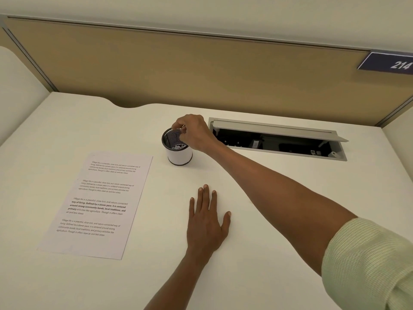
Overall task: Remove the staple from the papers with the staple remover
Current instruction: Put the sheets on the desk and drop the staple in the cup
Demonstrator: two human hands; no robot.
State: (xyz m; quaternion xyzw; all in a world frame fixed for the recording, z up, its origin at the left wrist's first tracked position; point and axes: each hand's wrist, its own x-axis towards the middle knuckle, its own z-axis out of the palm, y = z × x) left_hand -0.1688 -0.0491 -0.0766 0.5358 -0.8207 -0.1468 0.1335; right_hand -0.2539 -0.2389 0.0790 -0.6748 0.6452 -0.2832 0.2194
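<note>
The printed papers [98,204] lie flat on the white desk at the left, and no hand touches them. I cannot make out a staple on them. My left hand [206,222] rests palm down on the desk to their right, fingers straight. My right hand [193,133] reaches to the mesh cup [178,153] behind the papers. Its curled fingertips pinch together just over the cup's rim, and a small dark thing shows between them, too small to name. No staple remover is plainly visible.
Small pale items lie in the bottom of the mesh cup. An open cable tray [277,139] with a raised grey lid is sunk into the desk at the back right. A beige partition [201,70] closes off the rear.
</note>
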